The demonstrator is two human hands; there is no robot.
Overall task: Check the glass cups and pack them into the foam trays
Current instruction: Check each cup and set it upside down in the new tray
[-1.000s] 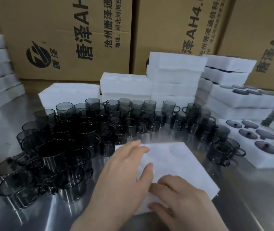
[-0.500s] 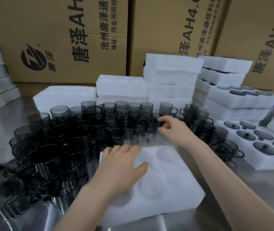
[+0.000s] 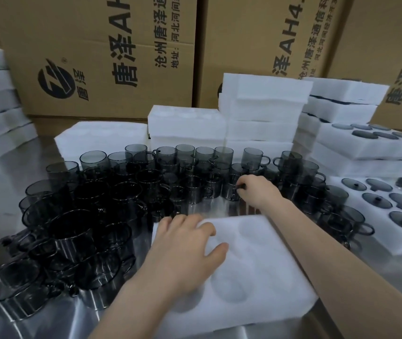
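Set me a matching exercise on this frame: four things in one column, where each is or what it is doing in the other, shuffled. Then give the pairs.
Things
1. left hand
2. right hand
3. grey lids
4. cardboard boxes

Places or states
A. seated in the lid tray at the table's right side
B. standing behind the foam stacks
C. resting on the empty foam tray
D. pinching the handle of a glass cup

Pairs: 1-C, 2-D, 3-A, 4-B

Head-worn wide-angle view, facing forward and down; close over table (image 3: 2,189)
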